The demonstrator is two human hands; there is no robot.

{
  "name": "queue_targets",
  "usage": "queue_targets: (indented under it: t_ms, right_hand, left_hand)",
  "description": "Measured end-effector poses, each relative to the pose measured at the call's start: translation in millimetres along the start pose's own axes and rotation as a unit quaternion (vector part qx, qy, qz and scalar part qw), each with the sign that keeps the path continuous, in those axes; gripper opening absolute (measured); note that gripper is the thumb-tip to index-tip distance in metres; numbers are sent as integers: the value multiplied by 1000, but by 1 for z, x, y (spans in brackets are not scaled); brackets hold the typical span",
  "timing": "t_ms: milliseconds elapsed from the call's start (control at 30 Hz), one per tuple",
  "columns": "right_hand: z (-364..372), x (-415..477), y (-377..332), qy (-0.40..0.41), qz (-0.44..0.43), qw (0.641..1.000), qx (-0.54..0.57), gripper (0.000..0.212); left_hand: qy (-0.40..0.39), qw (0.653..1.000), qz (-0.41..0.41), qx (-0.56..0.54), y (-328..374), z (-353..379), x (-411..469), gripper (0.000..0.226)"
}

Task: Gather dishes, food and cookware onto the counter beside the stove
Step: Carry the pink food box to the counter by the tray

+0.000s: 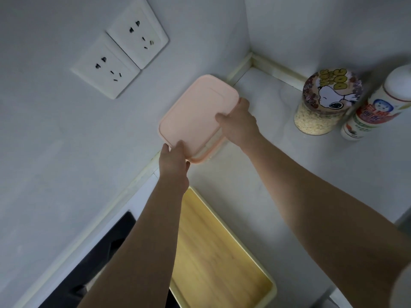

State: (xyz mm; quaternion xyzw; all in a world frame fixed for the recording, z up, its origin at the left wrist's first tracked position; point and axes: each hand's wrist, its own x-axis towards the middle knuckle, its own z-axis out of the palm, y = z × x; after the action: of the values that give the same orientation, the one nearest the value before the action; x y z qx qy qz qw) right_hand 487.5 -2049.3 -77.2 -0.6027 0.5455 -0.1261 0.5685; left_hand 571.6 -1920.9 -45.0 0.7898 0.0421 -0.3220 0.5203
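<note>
Setting down step: both hands, left hand (pixel 174 157) and right hand (pixel 239 123), grip clamped on pink lidded container (pixel 195 116) at frame centre, against the wall on worktop (pixel 255 174) above wooden tray (pixel 213 252); next likely release and fetch more.

There is only one view (the wide-angle camera on the head). It looks forward and steeply down from above into the corner of the counter (pixel 273 103), quite near, tilted so the wall (pixel 55 163) fills the left side.
</note>
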Motion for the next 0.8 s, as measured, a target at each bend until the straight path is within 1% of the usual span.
queue_targets:
  t_ms: [133, 200, 267, 400, 433, 500, 567, 600, 633, 667, 733, 767, 800]
  right_hand:
    - [-8, -37, 1, -16, 24, 999, 47, 87]
    - [-11, -64, 5, -21, 31, 997, 66, 84]
    - [-10, -97, 9, -28, 32, 995, 89, 74]
    - [1, -166, 10, -75, 46, 982, 168, 57]
    - [7, -183, 10, -88, 42, 980, 172, 52]
    - [18, -211, 11, -109, 32, 978, 176, 34]
    - [31, -239, 12, -118, 31, 977, 173, 11]
    - [39, -262, 10, -127, 23, 978, 167, 13]
    - [46, -280, 10, -136, 14, 977, 163, 29]
    - [53, -302, 9, -148, 7, 976, 161, 38]
    - [66, -350, 10, -181, -9, 973, 143, 40]
    - [75, -381, 13, -208, -22, 970, 125, 38]
    - [79, -400, 16, -218, -29, 968, 116, 37]
  left_hand:
    - [18, 999, -42, -13, -7, -15, -29, 45]
    - [21, 997, -60, -43, -11, -28, -50, 41]
    - [29, 994, -74, -75, -16, -46, -75, 30]
    - [26, 990, -68, -124, -30, -87, -122, 36]
    - [27, 988, -63, -138, -35, -100, -134, 36]
    - [36, 983, -60, -168, -43, -123, -154, 39]
    - [37, 978, -52, -197, -52, -149, -173, 40]
    - [43, 974, -47, -217, -59, -167, -188, 41]
    - [46, 972, -41, -228, -65, -181, -199, 42]
    - [52, 967, -38, -248, -72, -197, -214, 42]
    - [72, 956, -23, -285, -89, -232, -246, 41]
    - [95, 948, -12, -304, -103, -255, -267, 40]
    - [104, 942, -8, -318, -111, -268, -281, 38]
